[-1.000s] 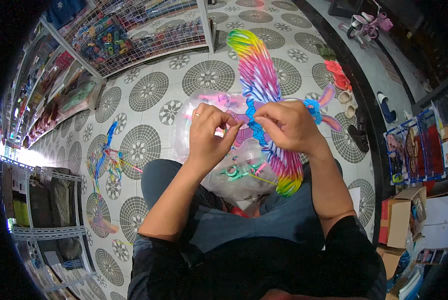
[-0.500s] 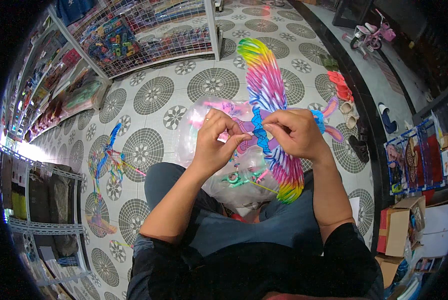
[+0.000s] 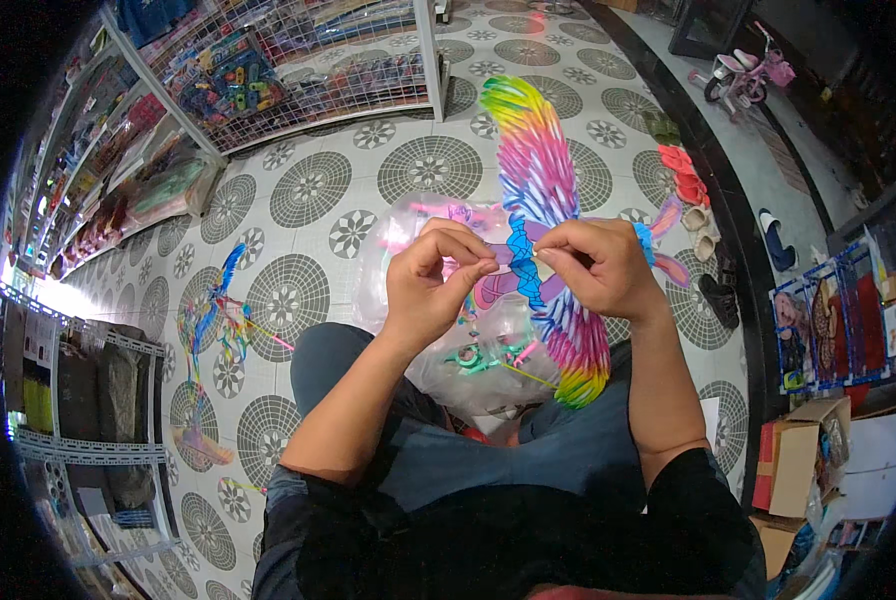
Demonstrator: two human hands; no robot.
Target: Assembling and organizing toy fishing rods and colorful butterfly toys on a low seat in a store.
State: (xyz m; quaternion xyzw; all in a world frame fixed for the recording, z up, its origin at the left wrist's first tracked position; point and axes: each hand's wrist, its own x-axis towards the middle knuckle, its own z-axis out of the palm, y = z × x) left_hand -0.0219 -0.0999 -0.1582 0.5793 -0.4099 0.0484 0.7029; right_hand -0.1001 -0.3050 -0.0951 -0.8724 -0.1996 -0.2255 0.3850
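A flat winged toy [image 3: 538, 150] with rainbow feather-patterned wings, a blue zigzag skirt [image 3: 521, 262], a purple body and rabbit-like ears [image 3: 670, 268] lies across in front of me, one wing tip by my right thigh. My left hand [image 3: 436, 278] is closed in a pinch, its fingertips on a purple leg-like piece beside the skirt. Thumb and forefinger of my right hand [image 3: 596, 265] pinch over the toy's middle; a tiny pale bit shows there, too small to name. Under the toy sits a clear plastic bag [image 3: 378, 275] with pink and green items.
On the patterned tile floor at left lies a blue multicoloured toy with streamers [image 3: 230, 300]. Mesh shelving [image 3: 308, 70] stands ahead, a metal rack [image 3: 88, 455] at left. Sandals [image 3: 684, 175], a small pink bicycle [image 3: 746, 75] and a cardboard box [image 3: 803, 450] are at right.
My left fingertips have risen slightly and now meet the purple leg-like piece. The winged toy has shifted a little to the right, and my right hand stays pinched over it.
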